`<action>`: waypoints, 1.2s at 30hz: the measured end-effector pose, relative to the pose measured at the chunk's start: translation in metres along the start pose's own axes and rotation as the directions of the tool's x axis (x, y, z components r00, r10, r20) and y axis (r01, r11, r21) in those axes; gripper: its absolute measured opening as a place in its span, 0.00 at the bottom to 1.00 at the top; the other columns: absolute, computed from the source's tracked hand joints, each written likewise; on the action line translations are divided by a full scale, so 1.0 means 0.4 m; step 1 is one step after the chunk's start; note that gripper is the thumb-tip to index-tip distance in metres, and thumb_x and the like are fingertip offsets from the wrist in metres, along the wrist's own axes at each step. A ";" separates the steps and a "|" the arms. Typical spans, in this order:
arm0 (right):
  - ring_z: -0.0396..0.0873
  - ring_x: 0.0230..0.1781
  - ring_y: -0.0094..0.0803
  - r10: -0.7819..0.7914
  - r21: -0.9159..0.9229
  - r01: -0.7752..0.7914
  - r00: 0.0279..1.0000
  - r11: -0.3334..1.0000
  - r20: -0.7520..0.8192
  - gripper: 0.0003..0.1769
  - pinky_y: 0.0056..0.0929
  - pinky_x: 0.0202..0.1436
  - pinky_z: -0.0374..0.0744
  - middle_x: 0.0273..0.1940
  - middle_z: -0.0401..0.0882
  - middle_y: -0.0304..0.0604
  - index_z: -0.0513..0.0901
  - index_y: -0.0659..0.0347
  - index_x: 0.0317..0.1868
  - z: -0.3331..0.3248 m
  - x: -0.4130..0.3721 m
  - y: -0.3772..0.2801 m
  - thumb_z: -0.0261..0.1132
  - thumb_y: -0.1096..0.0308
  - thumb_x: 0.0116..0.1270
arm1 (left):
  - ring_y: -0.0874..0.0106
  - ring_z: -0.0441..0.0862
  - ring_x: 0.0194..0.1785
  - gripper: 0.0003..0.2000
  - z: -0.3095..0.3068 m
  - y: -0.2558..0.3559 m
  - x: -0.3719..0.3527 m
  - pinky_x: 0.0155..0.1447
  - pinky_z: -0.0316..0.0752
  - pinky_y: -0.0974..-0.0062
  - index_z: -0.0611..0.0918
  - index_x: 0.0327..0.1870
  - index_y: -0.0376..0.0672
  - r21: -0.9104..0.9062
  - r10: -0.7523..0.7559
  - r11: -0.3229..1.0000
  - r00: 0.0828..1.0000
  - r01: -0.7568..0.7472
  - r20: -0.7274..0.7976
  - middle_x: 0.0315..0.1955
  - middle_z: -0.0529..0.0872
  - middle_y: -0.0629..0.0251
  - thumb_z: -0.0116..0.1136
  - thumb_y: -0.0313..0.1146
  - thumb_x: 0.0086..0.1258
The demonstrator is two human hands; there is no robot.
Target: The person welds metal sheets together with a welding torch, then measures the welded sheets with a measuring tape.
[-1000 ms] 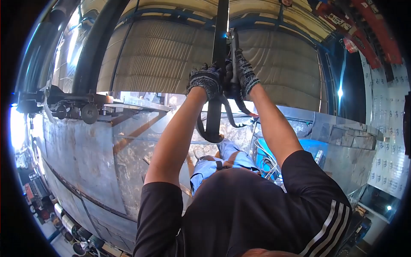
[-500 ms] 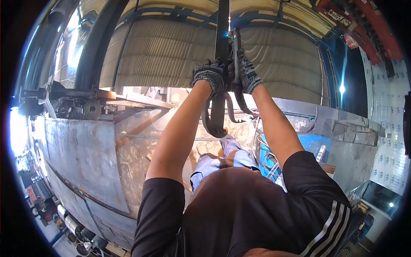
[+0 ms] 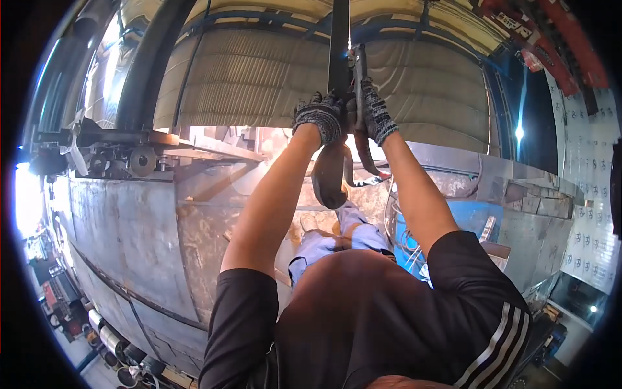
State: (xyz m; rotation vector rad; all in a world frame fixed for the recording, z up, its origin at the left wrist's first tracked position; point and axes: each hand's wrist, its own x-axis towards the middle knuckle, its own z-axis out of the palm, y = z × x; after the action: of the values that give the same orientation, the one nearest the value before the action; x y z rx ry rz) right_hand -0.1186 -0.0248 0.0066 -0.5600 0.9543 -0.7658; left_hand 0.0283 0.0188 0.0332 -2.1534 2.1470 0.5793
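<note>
Near: black loop hangs below both hands. Left hand, gloved, fingers part-curled at the dark bar, grip undetermined; right hand, gloved, fingers closed along the dark tool beside it. Far: bright point by tool tip; ribbed sheeting beyond.

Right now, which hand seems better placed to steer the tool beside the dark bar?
The right hand, probably: it lies along the tool; the left hand is mostly at the dark bar's opposite side.
</note>
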 end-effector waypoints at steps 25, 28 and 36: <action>0.78 0.21 0.30 0.086 0.042 -0.089 0.994 0.995 0.063 0.30 0.34 0.24 0.78 0.23 0.78 0.36 0.78 0.47 0.45 -0.042 -0.086 0.062 0.58 0.28 0.67 | 0.50 0.71 0.69 0.29 -0.029 0.036 -0.244 0.69 0.67 0.47 0.80 0.61 0.55 0.154 0.267 0.956 0.957 -0.249 -0.111 0.64 0.76 0.52 0.68 0.50 0.55; 0.78 0.21 0.30 0.078 0.056 -0.082 0.994 0.995 0.074 0.30 0.34 0.24 0.78 0.24 0.77 0.35 0.78 0.47 0.46 -0.042 -0.097 0.060 0.58 0.28 0.67 | 0.51 0.75 0.66 0.32 -0.098 0.062 -0.281 0.69 0.69 0.52 0.78 0.63 0.55 0.023 0.197 0.980 0.975 -0.196 -0.103 0.63 0.77 0.50 0.69 0.49 0.54; 0.72 0.14 0.31 0.111 0.104 -0.112 0.994 0.988 0.017 0.30 0.40 0.19 0.76 0.20 0.73 0.35 0.76 0.48 0.41 -0.044 -0.117 0.093 0.59 0.28 0.65 | 0.52 0.74 0.68 0.40 -0.070 0.023 -0.327 0.69 0.69 0.58 0.74 0.69 0.42 -0.108 -0.058 0.994 0.951 0.026 -0.305 0.65 0.77 0.47 0.64 0.62 0.61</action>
State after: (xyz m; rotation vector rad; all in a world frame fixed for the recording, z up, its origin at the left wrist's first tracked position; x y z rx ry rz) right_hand -0.1385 0.0332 -0.0048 -0.4159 0.9218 -0.7072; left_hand 0.0298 0.1355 0.0996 -2.4853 2.2539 0.3790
